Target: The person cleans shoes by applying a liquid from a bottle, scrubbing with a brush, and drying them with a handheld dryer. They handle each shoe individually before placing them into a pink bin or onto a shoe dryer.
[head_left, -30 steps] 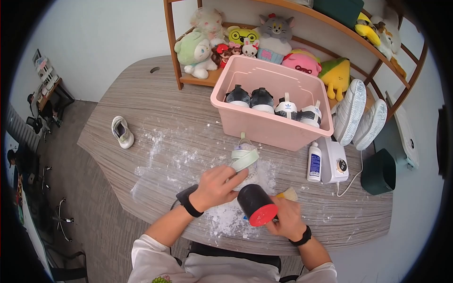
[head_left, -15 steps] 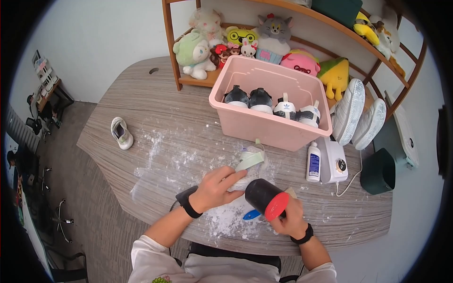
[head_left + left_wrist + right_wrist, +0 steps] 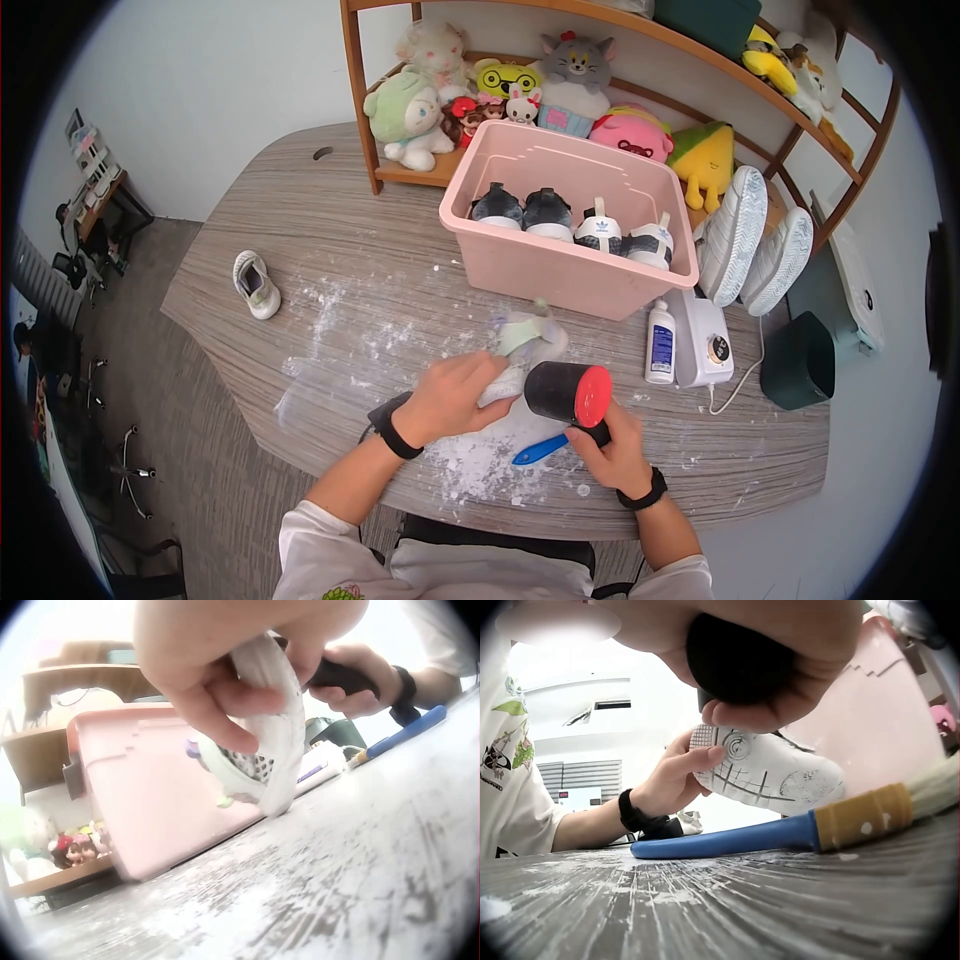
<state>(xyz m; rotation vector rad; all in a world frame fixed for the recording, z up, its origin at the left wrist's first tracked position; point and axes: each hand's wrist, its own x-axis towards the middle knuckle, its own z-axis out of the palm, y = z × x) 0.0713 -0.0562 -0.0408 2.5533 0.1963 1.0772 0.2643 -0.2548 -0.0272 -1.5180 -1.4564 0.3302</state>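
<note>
My left hand (image 3: 447, 398) grips a white shoe with a pale green strap (image 3: 526, 335) above the powdery table. The left wrist view shows fingers curled over the shoe's edge (image 3: 279, 742). In the right wrist view the white sole (image 3: 769, 769) faces that camera, powder on it. My right hand (image 3: 618, 458) holds the handle of a black cylindrical device (image 3: 555, 390) with a red end, its other end close beside the shoe. Seen from the right wrist, fingers wrap the black handle (image 3: 739, 660). Below lies a blue-handled brush (image 3: 541, 449) on the table.
Behind stands a pink bin (image 3: 560, 270) holding several shoes. A white bottle (image 3: 661, 345) and white appliance (image 3: 704, 340) are at right, near a dark green container (image 3: 798, 362). One small shoe (image 3: 257, 285) sits at left. White powder is scattered on the wood table (image 3: 350, 230).
My right hand has swung the black device up and to the right, its red end turning rightward. The brush's blue handle shows more. The shoe has tilted slightly in my left hand.
</note>
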